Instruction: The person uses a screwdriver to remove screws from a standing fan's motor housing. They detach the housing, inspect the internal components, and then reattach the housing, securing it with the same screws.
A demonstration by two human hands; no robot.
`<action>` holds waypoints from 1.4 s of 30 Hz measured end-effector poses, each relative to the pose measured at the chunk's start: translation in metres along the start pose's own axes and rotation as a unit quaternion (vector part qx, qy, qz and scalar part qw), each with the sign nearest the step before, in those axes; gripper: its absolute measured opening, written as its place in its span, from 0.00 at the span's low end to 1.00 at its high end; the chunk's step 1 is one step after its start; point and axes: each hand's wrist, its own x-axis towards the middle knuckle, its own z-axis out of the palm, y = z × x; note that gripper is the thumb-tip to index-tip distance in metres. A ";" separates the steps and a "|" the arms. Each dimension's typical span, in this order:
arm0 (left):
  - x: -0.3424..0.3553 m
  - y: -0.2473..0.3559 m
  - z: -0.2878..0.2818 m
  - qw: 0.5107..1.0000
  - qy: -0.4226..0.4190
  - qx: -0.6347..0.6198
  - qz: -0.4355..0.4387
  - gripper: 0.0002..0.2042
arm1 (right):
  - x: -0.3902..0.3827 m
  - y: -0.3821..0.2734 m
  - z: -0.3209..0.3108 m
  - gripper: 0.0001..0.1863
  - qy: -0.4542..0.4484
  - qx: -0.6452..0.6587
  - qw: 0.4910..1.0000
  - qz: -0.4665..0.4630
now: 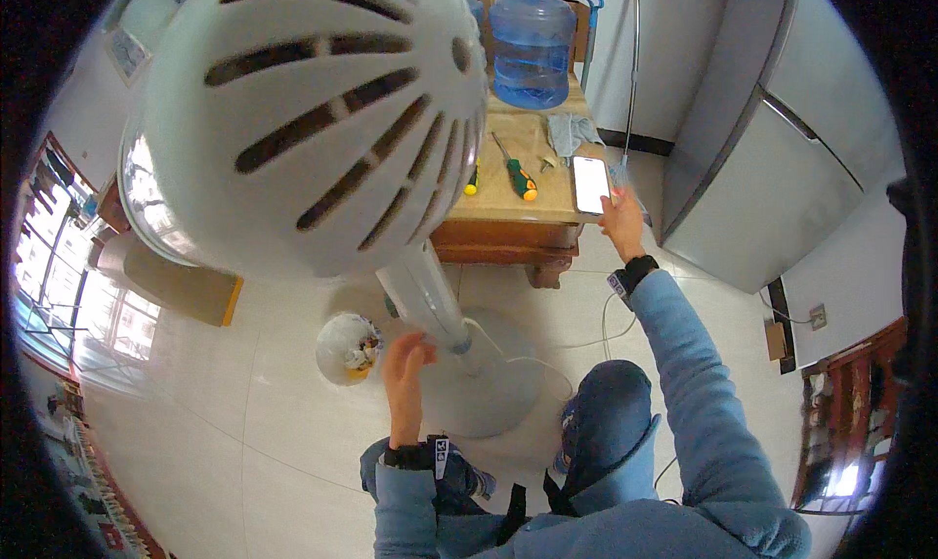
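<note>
Right hand (622, 225): we touched the phone (590, 185); grasp unclear.
Left hand (404, 365): hung released.
Near table edge (508, 216): nudge risked phone's fall.

Phone (591, 185) with a bright white screen, its lower right corner at the right fingers (607, 204); white floor-standing appliance (313, 85), dome-headed and slotted, rising beyond the left fingers (418, 340).
</note>
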 end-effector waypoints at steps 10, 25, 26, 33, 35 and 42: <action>-0.004 0.024 -0.019 0.990 0.108 0.035 0.082 0.18 | -0.017 -0.111 0.097 0.27 -0.142 -0.279 0.928 -0.201; 0.078 0.191 0.053 0.960 -0.262 -0.044 0.084 0.29 | -0.105 -0.086 -0.055 0.20 -0.349 0.336 0.872 -0.073; 0.079 0.191 0.054 0.963 -0.254 -0.024 0.085 0.29 | -0.116 -0.084 -0.071 0.19 -0.333 0.322 0.886 -0.035; 0.090 0.194 0.062 0.956 -0.220 0.057 0.185 0.20 | -0.154 -0.063 -0.150 0.18 -0.374 0.359 0.855 0.010; 0.091 0.192 0.066 0.957 -0.202 0.039 0.206 0.18 | -0.160 -0.057 -0.161 0.19 -0.353 0.369 0.860 0.002; 0.088 0.182 0.091 0.959 -0.128 0.060 0.245 0.11 | -0.171 -0.063 -0.196 0.17 -0.357 0.376 0.854 -0.033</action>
